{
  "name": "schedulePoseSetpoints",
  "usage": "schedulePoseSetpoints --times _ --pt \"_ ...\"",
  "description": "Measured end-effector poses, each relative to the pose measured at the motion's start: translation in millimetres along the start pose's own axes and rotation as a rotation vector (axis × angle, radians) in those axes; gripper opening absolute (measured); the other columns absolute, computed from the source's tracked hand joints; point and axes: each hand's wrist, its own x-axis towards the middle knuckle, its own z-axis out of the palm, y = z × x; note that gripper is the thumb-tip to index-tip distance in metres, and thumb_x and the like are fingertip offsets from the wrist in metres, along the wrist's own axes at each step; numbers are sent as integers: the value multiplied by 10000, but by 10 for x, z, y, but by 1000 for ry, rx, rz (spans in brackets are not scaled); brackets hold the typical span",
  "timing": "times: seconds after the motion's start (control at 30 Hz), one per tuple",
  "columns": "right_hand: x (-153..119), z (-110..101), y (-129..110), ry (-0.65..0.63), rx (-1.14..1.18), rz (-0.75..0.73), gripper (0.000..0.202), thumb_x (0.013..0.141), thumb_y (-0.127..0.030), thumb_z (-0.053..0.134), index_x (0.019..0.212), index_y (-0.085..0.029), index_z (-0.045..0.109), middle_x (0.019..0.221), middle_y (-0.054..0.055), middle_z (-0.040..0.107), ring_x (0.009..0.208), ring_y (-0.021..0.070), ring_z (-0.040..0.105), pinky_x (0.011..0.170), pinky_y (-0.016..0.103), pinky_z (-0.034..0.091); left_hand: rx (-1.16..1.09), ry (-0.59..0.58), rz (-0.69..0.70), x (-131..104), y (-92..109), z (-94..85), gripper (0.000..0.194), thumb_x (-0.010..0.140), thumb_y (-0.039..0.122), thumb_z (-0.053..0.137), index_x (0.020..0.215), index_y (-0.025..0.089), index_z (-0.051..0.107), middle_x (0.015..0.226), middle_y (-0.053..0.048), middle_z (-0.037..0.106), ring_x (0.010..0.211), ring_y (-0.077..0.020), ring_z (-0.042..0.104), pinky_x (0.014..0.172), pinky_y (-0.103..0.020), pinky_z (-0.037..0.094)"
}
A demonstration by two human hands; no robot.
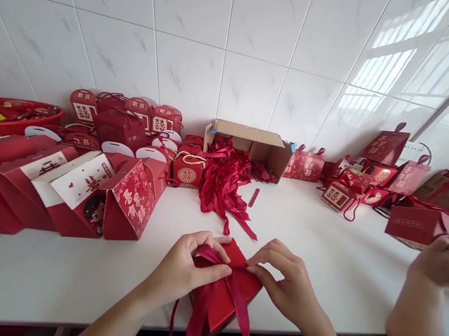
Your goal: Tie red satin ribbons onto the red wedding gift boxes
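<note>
A glossy red gift box (pixel 222 308) lies at the front edge of the white table (pixel 302 244), with a twisted red cord hanging at its left side. A dark red satin ribbon (pixel 242 306) crosses the top, and its two tails hang toward me. My left hand (pixel 186 267) pinches a loop of this ribbon between thumb and fingers over the box. On the other side, my right hand (pixel 285 281) has its thumb and fingertips pinched at the box's right edge, where the ribbon seems to run; the exact grip is partly hidden.
An open cardboard carton (pixel 251 132) spills cut red ribbons (pixel 225 185) onto the table. Folded red boxes (pixel 133 198) stand at left, before a red basket (pixel 49 119). At right, a co-worker's hand (pixel 443 262) holds another red box (pixel 413 225).
</note>
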Motion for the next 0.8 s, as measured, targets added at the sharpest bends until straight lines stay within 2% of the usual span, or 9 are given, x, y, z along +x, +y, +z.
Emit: schedulePoseSetpoints --times 0.07,0.17,0.23,0.33,0.6,0.8 --pt "1 -4 2 9 -7 -8 146 883 -83 568 871 -213 634 768 28 635 737 160 536 644 285 467 17 4 0 0 31 0 148 768 329 708 794 195 649 1189 -103 673 1249 -261 520 1025 -375 383" --pt "14 -15 -6 13 -29 -34 132 875 -91 593 877 -214 643 741 24 631 727 163 523 632 284 460 44 26 15 4 66 25 160 801 346 668 740 201 641 1086 -91 715 1239 -262 530 1017 -377 385" --pt "25 -22 -14 14 -41 -49 125 871 -95 604 876 -211 649 728 22 628 718 161 515 625 282 456 45 48 15 8 66 45 163 788 333 683 701 207 626 1009 -76 734 1222 -261 545 1005 -371 395" --pt "31 -28 -16 15 -50 -67 115 867 -98 612 869 -204 658 704 19 621 700 156 510 614 278 450 15 59 1 8 27 58 191 764 311 709 653 211 591 1019 -65 731 1230 -255 537 1014 -368 390" --pt "-15 -79 44 5 -73 -97 89 880 -131 606 856 -204 650 662 6 616 637 146 513 602 290 419 -75 18 6 8 -61 47 219 736 255 740 627 210 555 889 -54 737 1260 -240 508 1046 -369 365" --pt "-20 -101 12 -13 -70 -85 102 893 -129 580 840 -194 637 679 16 612 651 145 511 604 285 424 -73 -18 23 22 -58 -3 188 680 221 789 726 193 609 1069 -78 706 1248 -261 514 1040 -373 372"
